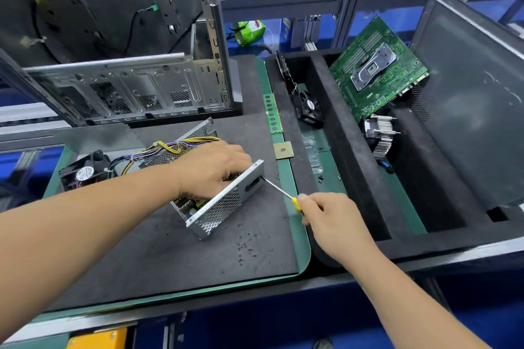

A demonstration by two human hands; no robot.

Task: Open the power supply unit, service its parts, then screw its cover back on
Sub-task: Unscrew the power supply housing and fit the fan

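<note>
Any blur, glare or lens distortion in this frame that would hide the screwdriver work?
Head view: wide-angle bending bows the table edge and frame posts; lighting is even, shadows soft; mild glare on the computer case; the screwdriver, right hand and power supply unit read sharp; the corners smear.

Bright, even overhead light with soft, faint shadows under the arms. Mild glare on the case [127,76] metal at 10 o'clock. Wide-angle bending warps the edges; the frame [351,5] at 12 o'clock looks slightly soft.
</note>
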